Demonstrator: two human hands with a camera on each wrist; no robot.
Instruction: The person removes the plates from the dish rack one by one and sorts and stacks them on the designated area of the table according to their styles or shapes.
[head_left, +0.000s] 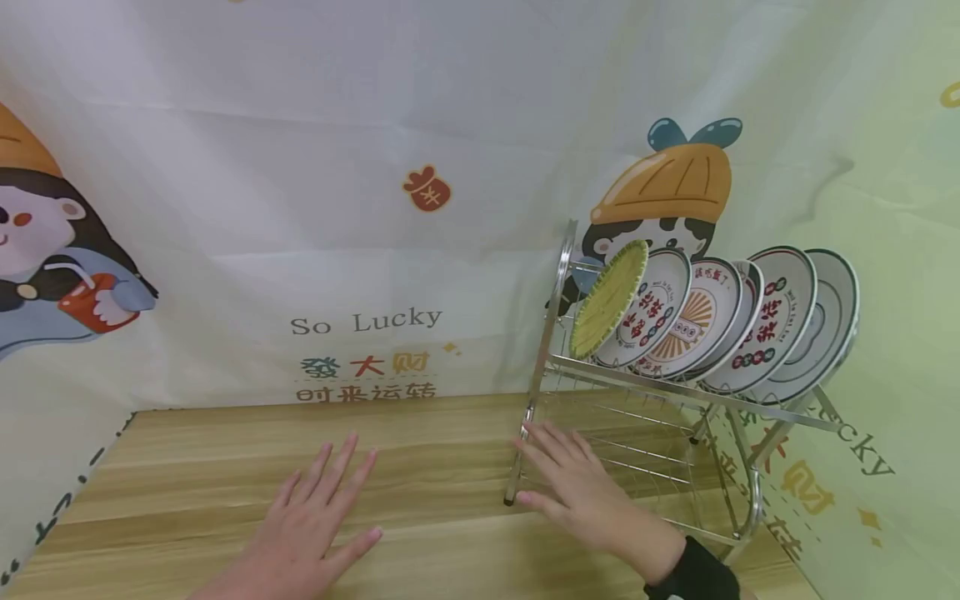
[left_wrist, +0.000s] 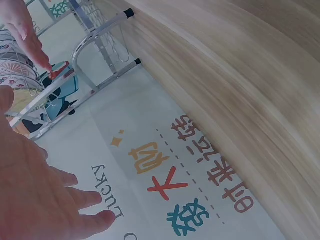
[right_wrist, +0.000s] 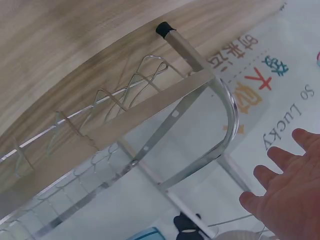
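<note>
My left hand (head_left: 300, 529) hovers over the wooden table (head_left: 420, 500) with its fingers spread, and nothing is in it. To the right, my right hand (head_left: 585, 492) is held out with straight fingers in front of a two-tier metal dish rack (head_left: 543, 325). It holds nothing; whether it touches the rack is unclear. Several plates lean in a row on the upper tier: a yellow-green plate (head_left: 609, 300) at the left end, white patterned plates such as one with an orange ray design (head_left: 693, 321), and a large ringed plate (head_left: 821, 333) at the right end.
The rack's lower wire tier (right_wrist: 95, 110) sits close above the table. A white printed cloth (head_left: 360, 167) hangs behind the table and along both sides. A black wristband (head_left: 693, 575) circles the right wrist.
</note>
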